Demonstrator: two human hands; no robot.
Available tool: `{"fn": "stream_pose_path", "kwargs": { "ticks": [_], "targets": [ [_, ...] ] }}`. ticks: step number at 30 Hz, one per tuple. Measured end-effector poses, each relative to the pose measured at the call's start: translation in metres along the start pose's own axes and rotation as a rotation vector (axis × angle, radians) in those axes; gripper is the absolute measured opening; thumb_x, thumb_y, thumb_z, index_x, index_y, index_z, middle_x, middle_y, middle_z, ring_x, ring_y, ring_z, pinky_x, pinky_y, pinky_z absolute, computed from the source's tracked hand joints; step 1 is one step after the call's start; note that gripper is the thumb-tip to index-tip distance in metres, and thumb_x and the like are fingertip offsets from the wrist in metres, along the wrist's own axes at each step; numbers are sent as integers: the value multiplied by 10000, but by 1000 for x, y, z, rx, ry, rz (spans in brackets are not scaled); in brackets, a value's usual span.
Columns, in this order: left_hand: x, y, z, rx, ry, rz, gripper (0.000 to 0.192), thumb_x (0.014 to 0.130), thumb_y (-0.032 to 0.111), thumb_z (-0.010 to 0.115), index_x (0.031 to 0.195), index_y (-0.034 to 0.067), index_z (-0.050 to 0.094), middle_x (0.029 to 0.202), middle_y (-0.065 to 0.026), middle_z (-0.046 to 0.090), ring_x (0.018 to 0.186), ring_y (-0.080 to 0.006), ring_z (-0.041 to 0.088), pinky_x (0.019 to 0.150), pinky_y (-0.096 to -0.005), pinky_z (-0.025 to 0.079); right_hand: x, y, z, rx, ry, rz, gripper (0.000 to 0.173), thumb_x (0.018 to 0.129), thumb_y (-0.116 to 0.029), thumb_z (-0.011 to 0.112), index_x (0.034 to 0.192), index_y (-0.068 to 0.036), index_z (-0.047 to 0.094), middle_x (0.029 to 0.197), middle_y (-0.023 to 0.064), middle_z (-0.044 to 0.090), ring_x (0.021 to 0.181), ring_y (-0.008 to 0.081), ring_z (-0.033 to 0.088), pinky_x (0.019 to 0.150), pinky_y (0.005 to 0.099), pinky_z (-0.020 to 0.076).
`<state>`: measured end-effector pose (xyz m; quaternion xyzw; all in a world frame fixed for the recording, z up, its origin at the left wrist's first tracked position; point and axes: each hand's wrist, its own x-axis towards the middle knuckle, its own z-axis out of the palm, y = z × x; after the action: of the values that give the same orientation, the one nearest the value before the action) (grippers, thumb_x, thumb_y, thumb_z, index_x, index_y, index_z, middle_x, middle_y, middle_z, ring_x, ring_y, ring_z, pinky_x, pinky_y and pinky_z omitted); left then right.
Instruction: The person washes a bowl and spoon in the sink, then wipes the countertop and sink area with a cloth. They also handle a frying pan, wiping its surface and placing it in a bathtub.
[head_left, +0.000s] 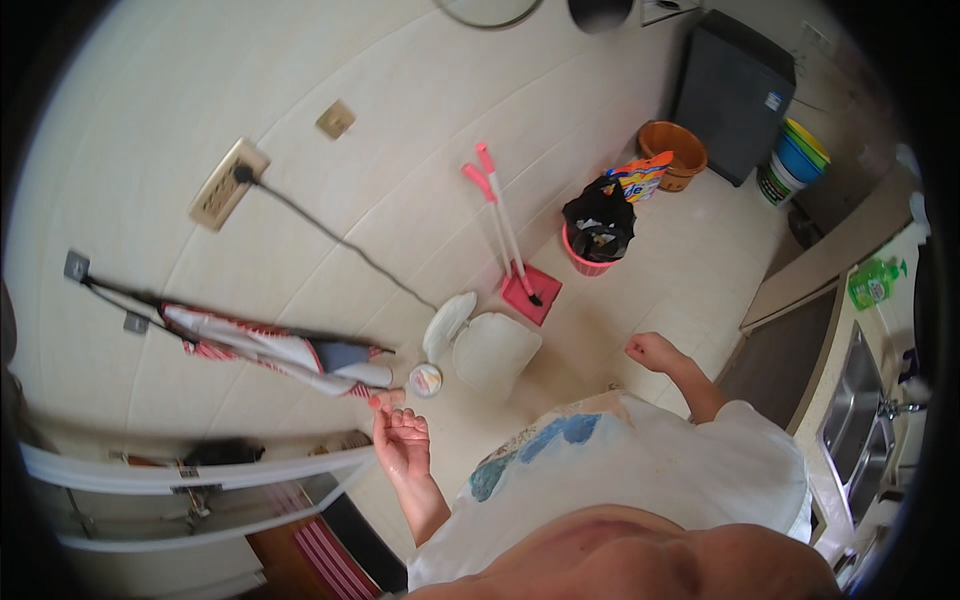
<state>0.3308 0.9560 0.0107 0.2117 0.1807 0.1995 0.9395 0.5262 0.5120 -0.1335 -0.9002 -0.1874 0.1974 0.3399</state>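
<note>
My left hand (405, 442) is at the lower middle left with its palm turned up, fingers loosely curled and nothing seen in it. A small pinkish item (392, 397) appears just beyond its fingertips; what it is cannot be told. My right hand (651, 352) is curled into a loose fist to the right, over the pale tiled floor, with no object showing. Beyond my left hand are a round tub or tin (426, 380) and a white seat-like object (495, 349) with a raised part. A striped apron or cloth (262, 345) hangs on the wall at left.
A pink dustpan (532, 294) with a broom and a bin (589, 262) lined with a black bag stand ahead by the wall. Farther off are a brown tub (673, 154) and a dark appliance (735, 97). A steel sink (855, 405) is at right, a white-framed sliding door (187, 484) at lower left.
</note>
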Motion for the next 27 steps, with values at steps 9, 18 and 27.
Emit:
{"fn": "stream_pose_path", "kwargs": {
  "ticks": [9,18,27],
  "targets": [
    [81,-117,94,92,-150,-226,279,968,309,524,800,104,611,695,-9,593,726,-162,562,693,-321,473,-33,111,-25,182,60,269,169,817,-198,600,896,-68,674,812,140,669,728,276,636,666,376,506],
    [157,-292,232,216,-325,-427,333,979,366,479,949,75,639,853,-49,676,842,-210,636,720,-343,507,-76,224,-130,254,381,320,146,828,-164,627,891,-37,661,791,130,660,741,259,637,691,355,508],
    [226,-384,329,579,-322,-271,404,967,387,495,1226,82,550,1180,-36,623,1051,-165,572,824,-293,452,-107,291,-154,435,610,422,119,848,-108,614,899,-11,661,748,110,675,685,198,652,652,318,516]
  ]
}}
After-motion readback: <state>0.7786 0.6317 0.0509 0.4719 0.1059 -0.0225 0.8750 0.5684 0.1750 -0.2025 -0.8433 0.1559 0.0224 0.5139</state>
